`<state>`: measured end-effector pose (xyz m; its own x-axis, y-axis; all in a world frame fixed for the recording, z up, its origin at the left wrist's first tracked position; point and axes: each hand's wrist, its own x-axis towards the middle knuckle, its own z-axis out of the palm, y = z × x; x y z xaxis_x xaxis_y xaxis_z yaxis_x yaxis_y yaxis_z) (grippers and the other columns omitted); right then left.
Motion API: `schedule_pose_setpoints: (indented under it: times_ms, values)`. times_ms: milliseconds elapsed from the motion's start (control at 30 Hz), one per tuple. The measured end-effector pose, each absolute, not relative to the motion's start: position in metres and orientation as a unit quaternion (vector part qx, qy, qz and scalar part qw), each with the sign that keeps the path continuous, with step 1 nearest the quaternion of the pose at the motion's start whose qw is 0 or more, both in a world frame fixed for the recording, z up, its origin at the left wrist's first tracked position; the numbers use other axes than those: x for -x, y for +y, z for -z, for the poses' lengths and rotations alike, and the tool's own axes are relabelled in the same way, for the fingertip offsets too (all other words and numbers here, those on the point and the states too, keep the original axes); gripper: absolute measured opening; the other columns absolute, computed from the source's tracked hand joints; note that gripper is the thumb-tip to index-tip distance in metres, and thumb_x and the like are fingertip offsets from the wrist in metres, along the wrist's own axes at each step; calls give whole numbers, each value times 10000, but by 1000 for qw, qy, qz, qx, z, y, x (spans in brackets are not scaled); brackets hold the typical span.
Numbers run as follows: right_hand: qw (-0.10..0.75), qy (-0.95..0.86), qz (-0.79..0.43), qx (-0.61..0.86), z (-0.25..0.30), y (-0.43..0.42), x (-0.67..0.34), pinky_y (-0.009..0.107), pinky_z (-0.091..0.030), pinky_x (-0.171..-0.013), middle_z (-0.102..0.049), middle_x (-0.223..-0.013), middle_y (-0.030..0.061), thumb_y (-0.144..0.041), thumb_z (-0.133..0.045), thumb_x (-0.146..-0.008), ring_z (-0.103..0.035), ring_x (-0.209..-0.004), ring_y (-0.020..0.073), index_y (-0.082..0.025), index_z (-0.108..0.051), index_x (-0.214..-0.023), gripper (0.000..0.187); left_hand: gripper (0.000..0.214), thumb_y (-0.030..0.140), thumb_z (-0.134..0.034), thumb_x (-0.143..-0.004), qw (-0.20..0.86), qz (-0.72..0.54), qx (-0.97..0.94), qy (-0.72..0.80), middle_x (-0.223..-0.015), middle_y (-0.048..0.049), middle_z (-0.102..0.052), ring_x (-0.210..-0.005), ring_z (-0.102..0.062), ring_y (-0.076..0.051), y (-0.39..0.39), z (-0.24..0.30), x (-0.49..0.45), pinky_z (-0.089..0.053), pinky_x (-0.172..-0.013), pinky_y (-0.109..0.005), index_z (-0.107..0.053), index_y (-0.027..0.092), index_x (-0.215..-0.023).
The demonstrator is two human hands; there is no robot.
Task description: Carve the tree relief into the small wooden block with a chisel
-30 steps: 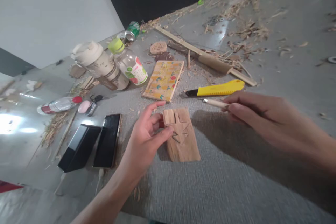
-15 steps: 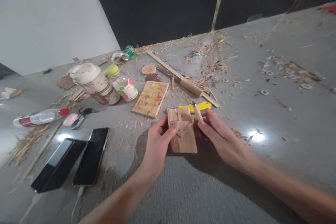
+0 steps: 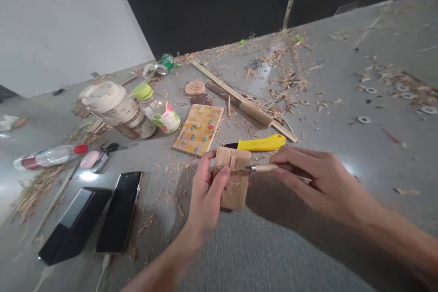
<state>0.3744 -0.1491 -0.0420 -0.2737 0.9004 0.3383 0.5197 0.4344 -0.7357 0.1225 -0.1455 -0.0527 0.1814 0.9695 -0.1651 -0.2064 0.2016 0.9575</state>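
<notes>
My left hand (image 3: 207,191) grips a small wooden block (image 3: 234,196) by its left side, thumb across the face. Grooves and raised shapes are cut into the block's upper part. My right hand (image 3: 308,175) is closed around a wood-carving knife (image 3: 265,168) with a pale wooden handle. Its metal tip points left and meets the block's right edge near the carved grooves; whether it bites into the wood I cannot tell. Just behind the block lies a yellow-handled utility knife (image 3: 262,143) on the table.
A painted wooden board (image 3: 199,128) lies behind my left hand. To the left stand a lidded coffee cup (image 3: 118,109) and a green-capped bottle (image 3: 159,112). Two dark phone-like devices (image 3: 119,212) rest at front left. Wooden strips (image 3: 236,93), shavings and washers (image 3: 363,120) litter the table (image 3: 239,255).
The carving knife has swung from pointing up and away to lying nearly level, its tip now at the block. My right hand has moved rightward, and the block has turned slightly.
</notes>
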Motion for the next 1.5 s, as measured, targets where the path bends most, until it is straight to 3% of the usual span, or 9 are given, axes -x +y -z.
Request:
schedule_pose_setpoints:
  times_ms: [133,467,600,1067,1267,1500]
  values:
    - [356,-797,-195,447,41,-143,-389,308,-498,-609,-823,-947,23,-302,-674,-1133,-719,-684,147,-288,-801,-1077,140,390,460,-799,-1047,636,-453,-427,456,-1025,-46,-871,-786,-856,-221,-140,57,-116,-681,-693,-303,-653,258,-1348]
    - [314,-855,-96,401,31,-146,-385,315,-474,-596,-778,-901,-5,-193,-637,-1146,-682,-663,135,-271,-742,-1184,137,453,261,-893,-888,546,-452,-501,497,-1118,-30,-857,-971,-820,-213,-137,56,-110,-704,-865,-309,-742,258,-1315]
    - [304,-856,-104,405,33,-148,-385,343,-455,-588,-784,-913,8,-186,-650,-1133,-658,-658,157,-282,-739,-1215,155,469,239,-894,-897,542,-433,-507,511,-1229,-60,-885,-1067,-843,-230,-137,53,-107,-704,-941,-314,-783,252,-1353]
    - [303,-858,-104,403,35,-153,-382,326,-443,-615,-766,-905,7,-195,-635,-1156,-658,-668,150,-258,-743,-1180,128,483,215,-874,-925,555,-425,-530,481,-1297,-65,-901,-1135,-860,-239,-140,55,-104,-701,-1016,-340,-816,250,-1403]
    - [294,-862,-88,403,39,-156,-385,337,-425,-619,-758,-872,7,-254,-607,-1187,-651,-658,159,-263,-772,-1139,172,526,252,-876,-929,538,-424,-555,472,-1471,-100,-857,-1337,-815,-287,-142,55,-105,-652,-1187,-415,-813,238,-1451]
    - [293,-878,-39,375,34,-158,-388,344,-404,-583,-751,-810,-18,-260,-608,-1187,-640,-615,145,-262,-763,-1016,231,642,295,-879,-971,572,-417,-538,459,-1601,-95,-790,-1417,-781,-311,-152,59,-108,-700,-1121,-406,-749,252,-1598]
